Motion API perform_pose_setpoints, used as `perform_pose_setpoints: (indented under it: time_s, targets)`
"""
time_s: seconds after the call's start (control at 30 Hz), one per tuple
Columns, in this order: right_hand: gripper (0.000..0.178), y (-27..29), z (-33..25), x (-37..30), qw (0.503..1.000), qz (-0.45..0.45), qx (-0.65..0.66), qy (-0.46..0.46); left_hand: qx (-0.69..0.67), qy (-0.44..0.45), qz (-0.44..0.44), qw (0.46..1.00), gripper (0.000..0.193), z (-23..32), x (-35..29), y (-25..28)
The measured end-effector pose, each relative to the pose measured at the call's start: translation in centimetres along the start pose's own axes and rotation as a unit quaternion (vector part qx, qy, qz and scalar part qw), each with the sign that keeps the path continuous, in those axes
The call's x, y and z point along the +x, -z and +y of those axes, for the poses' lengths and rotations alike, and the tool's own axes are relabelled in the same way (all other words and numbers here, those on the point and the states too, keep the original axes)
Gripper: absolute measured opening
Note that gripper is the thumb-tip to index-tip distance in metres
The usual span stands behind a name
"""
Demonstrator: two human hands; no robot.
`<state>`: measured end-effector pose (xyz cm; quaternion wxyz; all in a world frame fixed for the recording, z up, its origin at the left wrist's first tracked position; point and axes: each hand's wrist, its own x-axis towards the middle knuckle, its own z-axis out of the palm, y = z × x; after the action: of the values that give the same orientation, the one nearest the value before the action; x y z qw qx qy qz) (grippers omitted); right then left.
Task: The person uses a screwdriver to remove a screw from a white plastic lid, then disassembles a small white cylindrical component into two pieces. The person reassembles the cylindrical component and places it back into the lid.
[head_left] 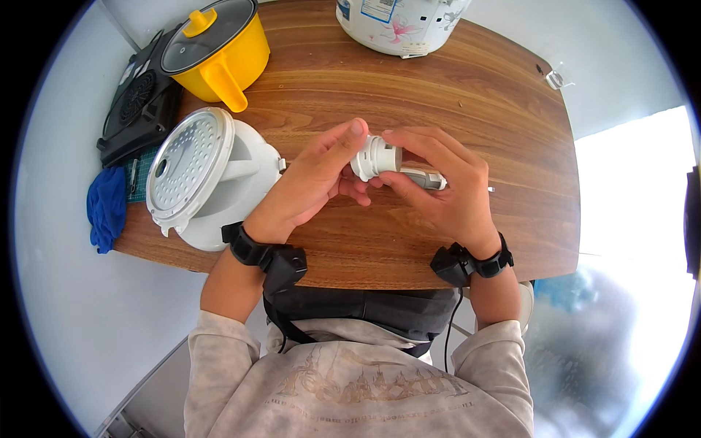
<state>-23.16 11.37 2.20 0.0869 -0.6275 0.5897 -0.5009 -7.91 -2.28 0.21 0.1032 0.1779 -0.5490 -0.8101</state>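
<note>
A white cylindrical plastic piece with stepped rings is held between both hands above the table. My left hand grips its left side, thumb along the top edge and fingers curled below. My right hand closes on its right side, index finger at the top and thumb underneath. A grey and white tool handle shows between the right thumb and fingers; I cannot tell whether the hand holds it or it lies on the table behind. Left of my hands stands a white appliance part with a perforated metal disc tilted up.
On the wooden table a yellow pot with a glass lid stands far left, beside a black device. A blue cloth hangs at the left edge. A white floral appliance stands at the back; a small clear plastic piece lies far right.
</note>
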Motion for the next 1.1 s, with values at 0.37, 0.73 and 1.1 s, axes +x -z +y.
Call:
perform_pose_setpoints:
  time_s: [0.37,0.73,1.1]
  targets:
    - [0.041,0.62,-0.15,-0.03,0.990,-0.049,0.102,-0.078,-0.014,0.013,0.001,1.000,0.060,0.12,-0.16,-0.36]
    - [0.040,0.05,-0.07,-0.06,0.997,-0.006,0.075,-0.027,-0.022,0.031,0.007,0.999,0.058,0.20,-0.34,-0.49]
    - [0.043,-0.17,-0.13,-0.07,0.999,-0.009,-0.006,0.032,-0.047,0.053,0.011,0.997,0.057,-0.06,-0.28,-0.58]
